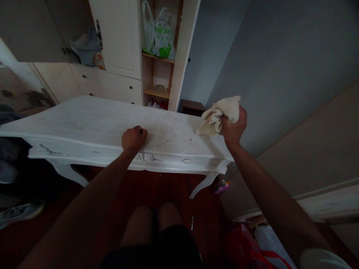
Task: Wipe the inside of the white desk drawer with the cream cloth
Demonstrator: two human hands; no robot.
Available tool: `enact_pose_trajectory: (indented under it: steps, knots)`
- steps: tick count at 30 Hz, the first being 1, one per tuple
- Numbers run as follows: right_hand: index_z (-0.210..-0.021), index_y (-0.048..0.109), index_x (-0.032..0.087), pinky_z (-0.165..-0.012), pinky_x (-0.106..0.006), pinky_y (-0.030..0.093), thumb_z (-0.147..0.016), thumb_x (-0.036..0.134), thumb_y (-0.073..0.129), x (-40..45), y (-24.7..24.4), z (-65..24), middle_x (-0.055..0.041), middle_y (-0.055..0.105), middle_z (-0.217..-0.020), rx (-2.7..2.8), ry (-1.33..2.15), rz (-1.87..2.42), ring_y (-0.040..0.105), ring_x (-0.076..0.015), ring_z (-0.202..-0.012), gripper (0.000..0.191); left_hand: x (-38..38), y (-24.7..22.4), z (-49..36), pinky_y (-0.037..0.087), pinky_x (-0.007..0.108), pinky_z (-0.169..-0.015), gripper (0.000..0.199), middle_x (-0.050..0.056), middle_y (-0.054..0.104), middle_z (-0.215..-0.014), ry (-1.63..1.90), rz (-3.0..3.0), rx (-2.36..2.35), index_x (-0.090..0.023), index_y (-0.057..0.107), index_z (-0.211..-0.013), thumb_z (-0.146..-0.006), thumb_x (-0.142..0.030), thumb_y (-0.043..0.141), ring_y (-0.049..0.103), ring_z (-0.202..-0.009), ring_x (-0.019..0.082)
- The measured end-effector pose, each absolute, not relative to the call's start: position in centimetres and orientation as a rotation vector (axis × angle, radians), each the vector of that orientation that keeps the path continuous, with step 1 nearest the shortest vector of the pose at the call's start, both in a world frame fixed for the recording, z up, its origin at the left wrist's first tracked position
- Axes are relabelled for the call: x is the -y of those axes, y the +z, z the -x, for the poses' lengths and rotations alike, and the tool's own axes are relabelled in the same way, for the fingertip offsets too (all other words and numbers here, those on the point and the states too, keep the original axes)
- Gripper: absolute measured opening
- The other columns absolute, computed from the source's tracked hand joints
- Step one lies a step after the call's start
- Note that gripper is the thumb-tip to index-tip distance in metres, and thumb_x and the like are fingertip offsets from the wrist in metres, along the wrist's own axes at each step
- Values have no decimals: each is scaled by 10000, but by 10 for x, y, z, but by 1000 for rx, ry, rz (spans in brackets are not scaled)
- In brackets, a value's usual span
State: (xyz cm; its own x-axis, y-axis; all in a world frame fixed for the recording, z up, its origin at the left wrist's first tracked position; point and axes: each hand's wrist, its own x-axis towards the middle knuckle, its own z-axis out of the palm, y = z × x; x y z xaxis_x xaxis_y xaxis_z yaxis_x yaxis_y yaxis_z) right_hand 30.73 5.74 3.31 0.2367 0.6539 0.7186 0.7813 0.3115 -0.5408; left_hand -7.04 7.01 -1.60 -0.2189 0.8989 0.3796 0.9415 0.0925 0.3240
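My right hand [236, 125] grips a bunched cream cloth [223, 110] above the right end of a white table [92, 116]. Part of the cloth hangs loose toward the tabletop; whether it touches cannot be told. Closed into a fist, my left hand [134, 138] rests near the table's front edge, about the middle. A dark spot shows between its curled fingers, and anything inside is hidden. Grey smudges mark the white top, and a few small dark specks lie between my hands.
Behind the table stands a white wardrobe [120, 41] with an open compartment holding plastic bags [162, 35]. A grey wall [280, 74] bounds the right side. Below are a red bag [241, 244], a small pink box [221, 186] and a shoe [21, 213] on the dark red floor.
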Motion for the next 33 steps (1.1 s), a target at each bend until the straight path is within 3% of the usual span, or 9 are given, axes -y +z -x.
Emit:
enact_pose_trajectory:
  steps: [7, 11, 14, 17, 19, 21, 25, 29, 33]
  knots:
    - [-1208, 630, 163, -1010, -465, 409, -786, 428, 641, -78, -31, -273, -137, 646, -1211, 1821, -77, 1417, 553, -304, -1150, 498, -71, -16, 72, 481, 372, -700, 409, 180, 738, -896, -787, 1927, 2276, -163, 739, -925, -879, -361, 385, 684, -820, 306]
    - [-1270, 596, 114, -1078, -458, 354, -781, 499, 644, -85, -37, -272, -182, 600, -1295, 1951, 11, 1359, 513, -309, -1222, 624, -71, -16, 72, 479, 374, -687, 399, 185, 737, -885, -786, 1922, 2270, -160, 736, -902, -875, -353, 388, 686, -805, 308]
    - [-1376, 504, 179, -1118, -442, 314, -807, 559, 604, -81, -34, -280, -143, 497, -1441, 1884, 293, 1285, 438, -268, -1329, 692, -71, -15, 72, 477, 374, -683, 403, 186, 737, -884, -787, 1926, 2270, -160, 734, -897, -875, -365, 387, 685, -800, 307]
    - [-1410, 449, 255, -1037, -399, 416, -834, 601, 542, -77, -33, -299, -102, 472, -1472, 1590, 630, 1225, 475, -224, -1313, 677, -71, -15, 71, 476, 370, -680, 406, 182, 736, -884, -786, 1911, 2287, -162, 733, -899, -876, -370, 385, 685, -800, 306]
    - [-1339, 511, 263, -902, -345, 502, -803, 614, 560, -78, -36, -317, -94, 553, -1382, 1310, 656, 1193, 563, -205, -1204, 643, -71, -15, 71, 474, 370, -678, 402, 181, 736, -884, -781, 1904, 2291, -163, 733, -895, -873, -367, 388, 685, -803, 310]
    - [-1131, 630, 236, -727, -269, 525, -752, 595, 602, -79, -39, -337, -70, 656, -1178, 1050, 540, 1193, 639, -170, -999, 523, -71, -14, 71, 472, 373, -676, 398, 184, 736, -888, -777, 1905, 2288, -164, 733, -892, -871, -365, 391, 685, -810, 319]
    - [-720, 629, 189, -482, -189, 394, -675, 529, 660, -77, -42, -364, 14, 628, -681, 864, 432, 1234, 533, -87, -556, 344, -70, -13, 71, 468, 378, -676, 405, 194, 735, -892, -772, 1900, 2289, -163, 733, -892, -872, -370, 386, 686, -821, 328]
    - [-725, 683, 169, -408, -200, 295, -659, 486, 710, -68, -40, -362, 75, 474, -431, 976, 548, 1246, 382, -70, -391, 326, -70, -12, 70, 467, 374, -676, 398, 191, 736, -892, -757, 1893, 2304, -167, 733, -887, -869, -369, 391, 686, -816, 322]
    - [-712, 709, 154, -394, -208, 247, -682, 465, 727, -62, -37, -355, 88, 424, -371, 1023, 565, 1260, 326, -63, -359, 313, -70, -14, 71, 463, 373, -667, 401, 188, 737, -877, -763, 1880, 2287, -167, 733, -874, -869, -368, 386, 686, -804, 323]
